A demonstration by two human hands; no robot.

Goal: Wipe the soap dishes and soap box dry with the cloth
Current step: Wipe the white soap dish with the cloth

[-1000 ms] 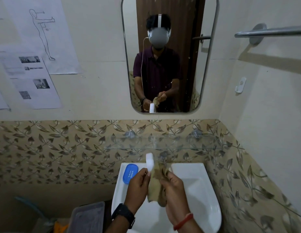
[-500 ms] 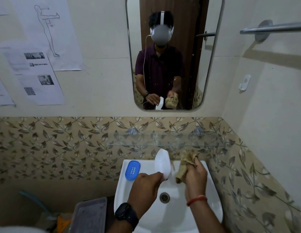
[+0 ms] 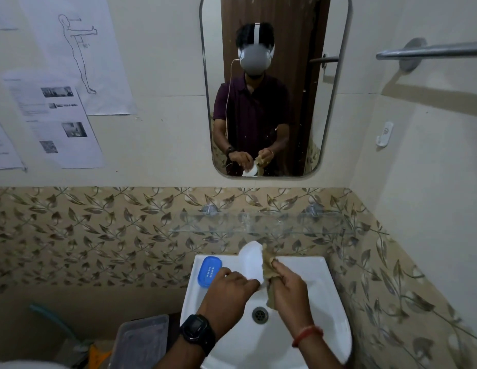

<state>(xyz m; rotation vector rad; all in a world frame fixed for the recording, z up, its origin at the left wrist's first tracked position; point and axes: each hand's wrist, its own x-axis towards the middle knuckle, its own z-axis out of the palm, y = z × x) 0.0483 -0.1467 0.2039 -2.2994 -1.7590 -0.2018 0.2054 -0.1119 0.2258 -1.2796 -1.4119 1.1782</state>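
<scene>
White dish (image 3: 249, 259) half behind left hand (image 3: 226, 296)

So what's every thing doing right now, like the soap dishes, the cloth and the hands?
White soap dish: held up on edge over the sink.
Cloth: bunched, pressed against the white soap dish's right side.
Blue soap dish: lying flat on the sink's back left corner, untouched.
Left hand: grips the white soap dish's lower end.
Right hand: holds the cloth.
Drain: unplugged.

White sink (image 3: 326, 288) under a glass shelf (image 3: 298, 222) and mirror (image 3: 293, 27) (papers (image 3: 59, 123) taped left).
</scene>
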